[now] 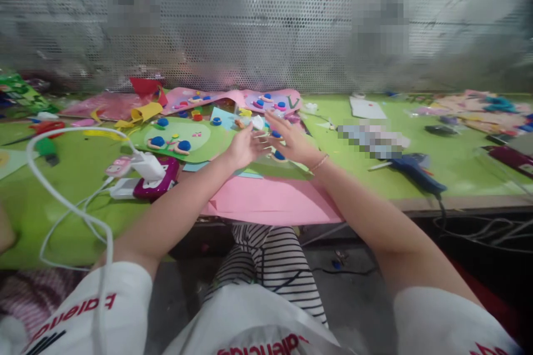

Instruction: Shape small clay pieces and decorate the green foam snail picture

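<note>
Over part-hidden green sheet (206,138), hands (245,148) (291,141) close together, blurred; cannot tell if either grips white scrap (258,122)

Even, bright light is falling over the lime-green tabletop (462,169), while the perforated silvery metal panel (250,22) is throwing back hazy glare and shadow is darkening the space underneath. Slight blur is softening the bare left hand (242,150) and bare right hand (294,144), wide-angle distortion is stretching the white red-lettered sleeves (129,299), and blocky pixelation is masking patches.
</note>
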### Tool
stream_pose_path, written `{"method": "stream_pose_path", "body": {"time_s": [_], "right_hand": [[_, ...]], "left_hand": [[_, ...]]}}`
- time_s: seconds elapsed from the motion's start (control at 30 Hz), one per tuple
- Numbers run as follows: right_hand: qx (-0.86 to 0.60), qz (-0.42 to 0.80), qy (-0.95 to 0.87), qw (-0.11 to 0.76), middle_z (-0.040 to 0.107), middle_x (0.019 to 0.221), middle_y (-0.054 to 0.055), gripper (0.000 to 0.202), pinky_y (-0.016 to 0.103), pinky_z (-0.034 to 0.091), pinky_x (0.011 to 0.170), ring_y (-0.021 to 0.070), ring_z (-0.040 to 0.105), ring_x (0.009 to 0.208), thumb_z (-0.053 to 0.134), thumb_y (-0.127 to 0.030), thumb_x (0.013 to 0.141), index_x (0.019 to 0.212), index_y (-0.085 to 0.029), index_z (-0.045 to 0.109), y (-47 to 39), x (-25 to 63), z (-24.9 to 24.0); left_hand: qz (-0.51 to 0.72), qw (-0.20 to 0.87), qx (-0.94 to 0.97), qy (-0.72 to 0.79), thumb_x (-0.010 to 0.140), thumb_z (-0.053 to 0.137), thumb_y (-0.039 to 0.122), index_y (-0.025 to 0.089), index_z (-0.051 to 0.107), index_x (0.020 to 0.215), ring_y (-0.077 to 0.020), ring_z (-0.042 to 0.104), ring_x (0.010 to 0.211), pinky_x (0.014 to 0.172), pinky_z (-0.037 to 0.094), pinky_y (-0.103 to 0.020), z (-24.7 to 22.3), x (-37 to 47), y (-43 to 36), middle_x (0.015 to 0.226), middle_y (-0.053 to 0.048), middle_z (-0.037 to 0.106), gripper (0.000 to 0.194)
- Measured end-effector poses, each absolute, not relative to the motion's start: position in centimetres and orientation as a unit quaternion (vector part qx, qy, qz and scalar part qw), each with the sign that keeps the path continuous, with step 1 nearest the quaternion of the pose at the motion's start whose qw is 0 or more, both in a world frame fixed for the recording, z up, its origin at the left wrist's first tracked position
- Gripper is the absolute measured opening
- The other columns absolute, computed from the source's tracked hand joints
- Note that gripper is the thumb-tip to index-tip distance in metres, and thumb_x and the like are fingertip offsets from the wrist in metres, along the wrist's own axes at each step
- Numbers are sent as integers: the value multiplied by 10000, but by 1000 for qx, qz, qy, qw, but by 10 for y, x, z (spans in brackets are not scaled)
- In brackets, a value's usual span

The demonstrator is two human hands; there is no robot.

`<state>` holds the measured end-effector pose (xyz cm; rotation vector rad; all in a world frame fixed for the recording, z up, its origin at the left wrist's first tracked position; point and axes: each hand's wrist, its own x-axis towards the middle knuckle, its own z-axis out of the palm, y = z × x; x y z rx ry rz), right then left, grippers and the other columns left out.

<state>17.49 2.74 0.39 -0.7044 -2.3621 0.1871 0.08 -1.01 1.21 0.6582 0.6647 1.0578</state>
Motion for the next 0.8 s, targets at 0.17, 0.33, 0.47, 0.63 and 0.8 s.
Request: {"method": "stream_pose_path", "body": {"time_s": [0.17,0.33,0.47,0.63,0.8], "right_hand": [[-149,-88,-969,176,271,1552,166,653,559,199,1161,281,275,1440,319,-467,969,1511,-112,229,-4,147,0],[-191,-148,-952,187,228,1557,196,722,584,129,1164,307,236,1451,227,-532,973,1523,-71,145,3,152,-4],[-200,-156,-949,190,230,1552,207,734,584,112,1166,311,256,1443,233,-542,968,1522,-68,148,3,155,-4],[-121,-144,-970,152,269,1551,153,686,531,171,1178,278,249,1450,276,-526,968,1520,-125,210,-7,146,-8],[-229,-165,-937,205,252,1545,206,690,589,151,1156,311,280,1434,191,-484,986,1532,-81,63,2,154,-10]], "left_hand": [[469,814,256,230,889,235,650,98,611,1012,-239,685,799,788,523,-386,13,-7,-9,817,-130,700,678],[479,814,257,206,863,175,699,83,578,1140,-305,616,1107,960,450,-465,16,-8,-14,1073,-200,678,787],[485,773,326,249,810,179,764,142,575,1114,-300,591,1150,935,467,-445,15,-8,-13,1122,-187,664,798],[500,765,338,223,796,232,764,118,567,1121,-295,573,1184,935,476,-418,9,-13,-6,1142,-202,656,797],[484,791,320,194,829,183,738,102,565,1178,-290,569,1195,963,469,-425,12,-12,-8,1187,-204,641,820]]}}
